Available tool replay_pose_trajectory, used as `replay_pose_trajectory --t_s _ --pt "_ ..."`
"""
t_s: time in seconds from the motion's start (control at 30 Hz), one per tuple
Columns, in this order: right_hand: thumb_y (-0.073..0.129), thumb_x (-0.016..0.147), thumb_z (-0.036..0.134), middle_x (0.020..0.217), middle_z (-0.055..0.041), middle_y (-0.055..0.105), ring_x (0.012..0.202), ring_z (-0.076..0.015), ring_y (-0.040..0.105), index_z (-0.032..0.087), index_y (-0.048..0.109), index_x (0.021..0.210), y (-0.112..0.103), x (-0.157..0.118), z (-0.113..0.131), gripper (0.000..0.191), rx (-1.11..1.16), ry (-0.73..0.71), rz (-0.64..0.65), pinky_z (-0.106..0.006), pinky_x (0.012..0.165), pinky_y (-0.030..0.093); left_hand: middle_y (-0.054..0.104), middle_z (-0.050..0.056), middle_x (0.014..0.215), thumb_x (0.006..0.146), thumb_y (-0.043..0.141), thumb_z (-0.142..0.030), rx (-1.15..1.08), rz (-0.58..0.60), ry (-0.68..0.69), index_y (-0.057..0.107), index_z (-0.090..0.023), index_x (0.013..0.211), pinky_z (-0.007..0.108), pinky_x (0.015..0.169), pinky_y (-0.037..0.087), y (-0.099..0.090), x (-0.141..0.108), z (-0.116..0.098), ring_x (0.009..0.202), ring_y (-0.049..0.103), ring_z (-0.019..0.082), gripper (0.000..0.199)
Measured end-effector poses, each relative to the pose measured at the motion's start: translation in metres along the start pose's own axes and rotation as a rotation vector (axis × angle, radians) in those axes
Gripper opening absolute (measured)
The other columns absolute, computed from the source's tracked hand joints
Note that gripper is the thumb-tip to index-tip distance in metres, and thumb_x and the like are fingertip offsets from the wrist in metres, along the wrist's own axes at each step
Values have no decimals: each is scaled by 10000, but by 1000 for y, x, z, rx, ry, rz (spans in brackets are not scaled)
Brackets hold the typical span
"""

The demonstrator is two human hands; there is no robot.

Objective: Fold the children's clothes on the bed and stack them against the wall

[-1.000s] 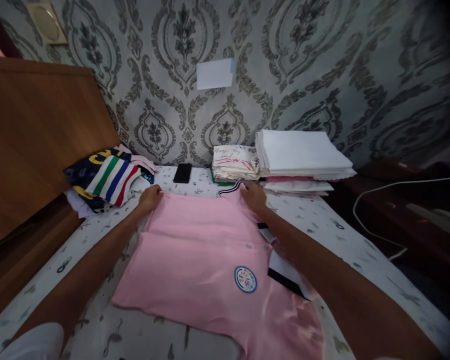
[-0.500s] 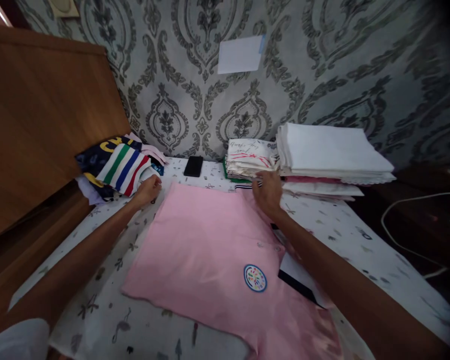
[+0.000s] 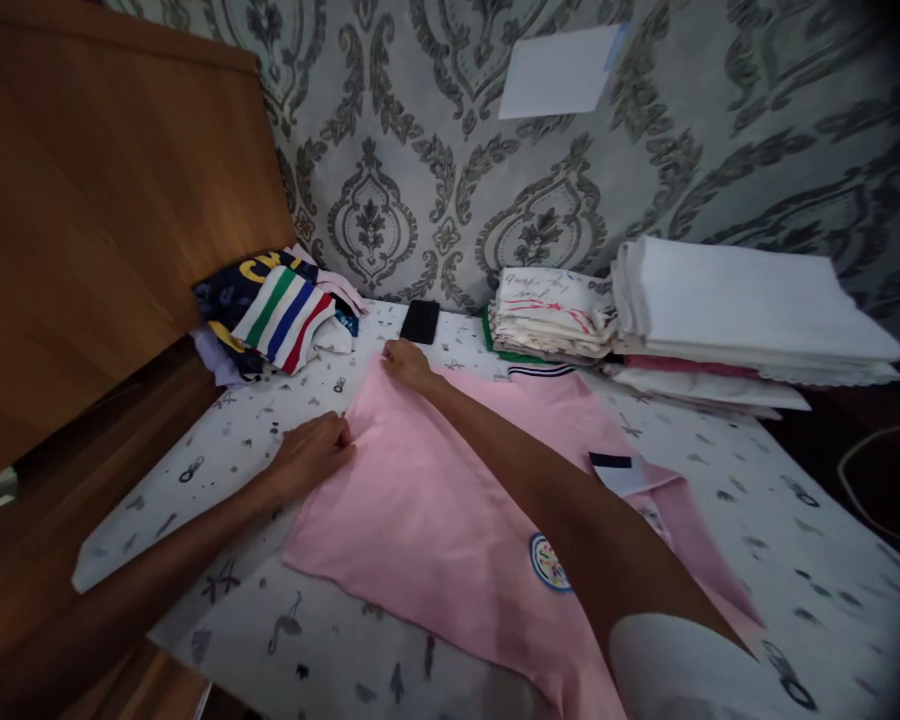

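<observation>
A pink polo shirt (image 3: 435, 500) lies spread on the patterned sheet, its hem side to the left and its navy-and-white collar trim to the right. My right hand (image 3: 409, 365) reaches across the shirt and pinches its far left corner. Lower down the same left edge, my left hand (image 3: 315, 450) has its fingers closed on the pink cloth, which puckers there. A round badge (image 3: 549, 562) on the shirt is partly covered by my right forearm. One striped sleeve edge (image 3: 541, 371) points towards the wall.
A pile of folded clothes (image 3: 281, 315) sits by the wooden panel (image 3: 112, 190) at left. A black phone (image 3: 420, 322) lies near the wall. Folded cream cloths (image 3: 551, 310) and white folded linens (image 3: 750, 305) are stacked at the back right. A cable (image 3: 862, 450) hangs beyond the bed's right edge.
My right hand has moved left from the sleeve to the shirt's far left corner. My left hand has come from beside the clothes pile onto the shirt's left edge. The view has shifted left.
</observation>
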State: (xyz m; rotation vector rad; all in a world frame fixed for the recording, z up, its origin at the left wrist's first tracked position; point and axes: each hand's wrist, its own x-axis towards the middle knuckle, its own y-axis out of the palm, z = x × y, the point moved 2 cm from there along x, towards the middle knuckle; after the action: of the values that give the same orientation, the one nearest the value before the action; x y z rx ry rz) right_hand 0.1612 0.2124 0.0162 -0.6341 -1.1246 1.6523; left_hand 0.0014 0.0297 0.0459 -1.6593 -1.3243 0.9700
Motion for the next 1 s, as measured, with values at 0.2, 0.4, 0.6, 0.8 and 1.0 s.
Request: replay_pose_trajectory --t_s 0.2,0.4,0.6,0.8,1.0 --pt "393 917 134 1069 -108 618 942 -226 534 188 575 1000 6 7 12 207 26 34 -118 -344 822 432 588 -16 681 837 510 -238 -80 -12 -44 487 -225 738 295 610 350 -8 1 15 675 555 174 102" --pt "409 883 108 1131 -136 589 1008 -236 536 151 586 1104 10 3 12 286 73 74 -130 -376 918 434 628 -22 677 820 538 -248 -211 26 -71 524 -219 803 273 593 359 -9 -4 27 636 567 155 36" --pt "511 886 199 1268 -129 502 922 -203 593 180 520 1285 -4 -63 18 399 236 -119 -108 -400 899 505 641 -12 672 849 533 -358 -476 132 -18 504 -217 887 256 575 365 -5 -25 38 613 561 147 149" --pt "489 946 293 1170 -91 561 896 -187 632 220 607 1157 -44 -204 25 252 271 -290 -38 -365 787 566 524 -52 580 827 542 -464 -394 215 -1 516 -234 932 255 561 328 -9 -65 33 571 487 141 254" --pt "462 983 323 949 -66 612 755 -184 624 253 642 1001 -72 -340 19 194 167 -60 -108 -343 670 563 549 -46 642 770 529 -411 -244 215 14 566 -264 977 265 573 352 -2 -85 44 608 516 161 256"
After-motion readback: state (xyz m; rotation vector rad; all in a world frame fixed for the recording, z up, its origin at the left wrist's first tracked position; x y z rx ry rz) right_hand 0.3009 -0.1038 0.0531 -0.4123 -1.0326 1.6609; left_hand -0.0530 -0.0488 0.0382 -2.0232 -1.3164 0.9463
